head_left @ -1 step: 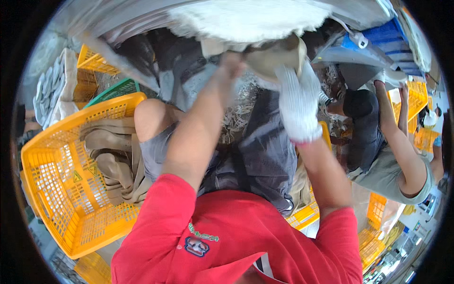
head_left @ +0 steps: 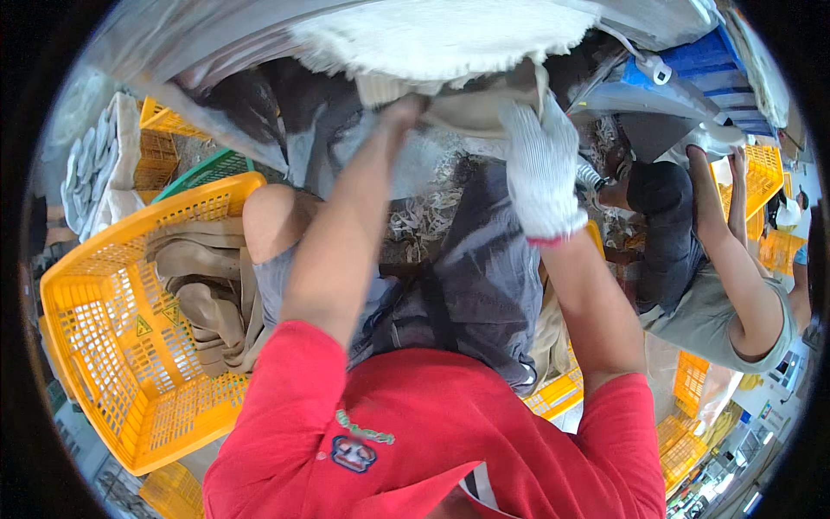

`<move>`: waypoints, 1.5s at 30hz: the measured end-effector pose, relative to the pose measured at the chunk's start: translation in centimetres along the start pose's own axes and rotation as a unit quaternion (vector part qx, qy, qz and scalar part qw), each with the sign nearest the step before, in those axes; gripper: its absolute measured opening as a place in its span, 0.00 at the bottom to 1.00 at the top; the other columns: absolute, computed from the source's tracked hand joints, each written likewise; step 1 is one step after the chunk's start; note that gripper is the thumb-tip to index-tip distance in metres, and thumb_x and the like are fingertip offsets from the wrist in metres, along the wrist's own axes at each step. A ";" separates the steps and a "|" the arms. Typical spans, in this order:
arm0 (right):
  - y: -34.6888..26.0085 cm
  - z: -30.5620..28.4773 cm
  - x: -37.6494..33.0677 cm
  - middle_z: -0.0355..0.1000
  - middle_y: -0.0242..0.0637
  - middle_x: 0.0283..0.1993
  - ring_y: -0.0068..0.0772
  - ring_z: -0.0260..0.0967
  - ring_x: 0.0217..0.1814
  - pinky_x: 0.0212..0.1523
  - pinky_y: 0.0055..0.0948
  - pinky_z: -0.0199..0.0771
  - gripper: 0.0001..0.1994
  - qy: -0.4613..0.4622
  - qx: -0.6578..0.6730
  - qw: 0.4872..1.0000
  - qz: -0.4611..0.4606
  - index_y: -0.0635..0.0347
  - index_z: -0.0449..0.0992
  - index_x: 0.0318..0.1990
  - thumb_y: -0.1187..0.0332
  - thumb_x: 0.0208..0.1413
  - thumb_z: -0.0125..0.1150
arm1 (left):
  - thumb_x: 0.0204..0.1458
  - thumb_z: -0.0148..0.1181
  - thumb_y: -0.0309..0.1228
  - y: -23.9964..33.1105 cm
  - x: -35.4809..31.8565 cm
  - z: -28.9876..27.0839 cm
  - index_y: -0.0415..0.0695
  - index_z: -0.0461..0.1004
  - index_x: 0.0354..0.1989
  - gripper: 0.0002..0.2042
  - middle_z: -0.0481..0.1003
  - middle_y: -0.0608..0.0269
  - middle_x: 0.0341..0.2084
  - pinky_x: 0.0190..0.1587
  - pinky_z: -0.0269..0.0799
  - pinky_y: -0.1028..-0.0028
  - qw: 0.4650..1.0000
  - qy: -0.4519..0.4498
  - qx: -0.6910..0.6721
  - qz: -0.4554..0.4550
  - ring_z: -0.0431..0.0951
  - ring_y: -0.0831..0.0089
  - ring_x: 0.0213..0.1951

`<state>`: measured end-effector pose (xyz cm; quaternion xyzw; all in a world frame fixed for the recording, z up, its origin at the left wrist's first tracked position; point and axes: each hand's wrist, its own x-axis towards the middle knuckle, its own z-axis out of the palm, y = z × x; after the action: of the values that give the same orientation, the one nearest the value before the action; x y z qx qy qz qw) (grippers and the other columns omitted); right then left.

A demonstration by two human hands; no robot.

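Observation:
My left hand [head_left: 402, 114], bare and blurred, is closed at the left end of a beige curved, shell-like piece [head_left: 471, 114]. The piece's other end is in my right hand [head_left: 540, 164], in a white knit glove with a red cuff; its fingers wrap partly out of sight. Between both hands, the piece sits right under the ragged edge of a white fluffy round pad [head_left: 441, 39], which looks like a buffing wheel. Whether the two touch cannot be seen. Below the piece are pale shreds [head_left: 419, 221] and a greyish sheet.
At left, a yellow perforated basket [head_left: 104, 381] holds several similar beige pieces [head_left: 212, 316]; a green basket [head_left: 207, 169] stands behind it. White pieces [head_left: 91, 164] lie in a lined crate. A co-worker [head_left: 731, 294] is at work on the right, near a blue corrugated panel [head_left: 705, 82].
My left hand has moved slightly left and up, and my right hand slightly left. The beige piece has tilted and shifted a little under the white pad. Both hands stay at the piece.

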<state>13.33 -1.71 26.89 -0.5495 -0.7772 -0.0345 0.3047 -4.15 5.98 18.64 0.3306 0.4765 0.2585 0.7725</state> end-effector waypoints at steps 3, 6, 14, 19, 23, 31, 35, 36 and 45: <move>3.0 2.6 3.0 0.73 0.51 0.33 0.57 0.76 0.37 0.37 0.48 0.77 0.08 -0.028 -0.001 1.000 -0.004 0.57 0.80 0.40 0.72 0.54 0.58 | 0.59 0.67 0.36 1.0 -4.5 -3.0 0.37 0.69 0.62 0.26 0.80 0.53 0.51 0.62 0.77 0.60 0.896 0.066 0.439 -0.007 0.82 0.62 0.52; 3.6 3.2 2.2 0.77 0.48 0.41 0.49 0.77 0.43 0.44 0.42 0.79 0.11 -0.087 0.217 0.970 0.071 0.57 0.80 0.46 0.69 0.56 0.62 | 0.55 0.72 0.37 -0.8 -7.2 -0.1 0.38 0.68 0.64 0.31 0.80 0.53 0.52 0.65 0.75 0.60 0.986 -0.066 0.120 0.095 0.82 0.64 0.53; -0.9 -2.6 -1.0 0.75 0.45 0.56 0.36 0.75 0.55 0.53 0.32 0.78 0.31 0.079 0.287 0.919 0.259 0.69 0.71 0.60 0.69 0.46 0.73 | 0.61 0.65 0.40 -0.6 1.4 8.7 0.29 0.73 0.56 0.25 0.77 0.49 0.52 0.58 0.75 0.62 0.944 0.214 -0.227 0.111 0.78 0.61 0.53; 3.0 0.9 3.2 0.76 0.50 0.35 0.52 0.76 0.34 0.33 0.44 0.77 0.06 0.031 -0.166 0.985 -0.022 0.48 0.79 0.33 0.63 0.47 0.68 | 0.65 0.41 0.65 -1.2 0.9 -0.2 0.34 0.69 0.66 0.41 0.75 0.33 0.55 0.64 0.67 0.54 0.805 0.264 0.531 -0.005 0.73 0.41 0.61; 4.5 1.9 4.3 0.78 0.48 0.37 0.50 0.78 0.39 0.38 0.44 0.78 0.08 -0.105 -0.013 0.994 0.016 0.52 0.80 0.38 0.63 0.52 0.66 | 0.60 0.62 0.56 -3.1 -3.4 2.4 0.35 0.75 0.59 0.33 0.81 0.48 0.48 0.55 0.74 0.62 0.955 0.105 0.261 0.092 0.80 0.62 0.51; -1.8 -6.5 -1.3 0.76 0.49 0.57 0.58 0.71 0.62 0.61 0.46 0.72 0.20 -0.228 -0.091 0.960 -0.138 0.62 0.80 0.53 0.68 0.52 0.68 | 0.67 0.58 0.40 -2.2 -1.6 4.1 0.35 0.61 0.67 0.27 0.74 0.49 0.57 0.60 0.77 0.53 0.985 -0.049 -0.150 0.065 0.79 0.56 0.54; -4.7 -4.6 -4.4 0.81 0.46 0.39 0.48 0.81 0.40 0.41 0.40 0.81 0.17 -0.291 0.100 0.950 0.049 0.55 0.81 0.53 0.71 0.55 0.63 | 0.64 0.36 0.68 -3.7 -5.0 2.6 0.44 0.63 0.68 0.40 0.73 0.48 0.54 0.54 0.80 0.53 0.933 -0.130 -0.331 0.061 0.80 0.56 0.52; -6.5 -4.3 -5.5 0.81 0.47 0.42 0.48 0.82 0.43 0.44 0.38 0.82 0.17 -0.299 0.166 0.937 0.075 0.57 0.80 0.54 0.72 0.56 0.64 | 0.60 0.36 0.74 -4.2 -5.6 1.8 0.47 0.63 0.67 0.43 0.74 0.51 0.50 0.51 0.80 0.54 0.926 -0.118 -0.353 0.056 0.81 0.58 0.48; -10.9 -0.3 -1.7 0.79 0.50 0.34 0.51 0.81 0.36 0.38 0.36 0.80 0.13 -0.150 0.153 0.962 0.167 0.61 0.81 0.49 0.68 0.59 0.67 | 0.68 0.37 0.57 -0.5 -5.4 0.4 0.47 0.65 0.66 0.30 0.72 0.56 0.49 0.39 0.81 0.51 0.961 0.107 -0.252 0.048 0.76 0.61 0.44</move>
<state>4.30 -7.56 29.31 -0.6173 -0.7071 0.2190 0.2663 -6.00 1.68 21.42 0.1185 0.4591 0.4410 0.7621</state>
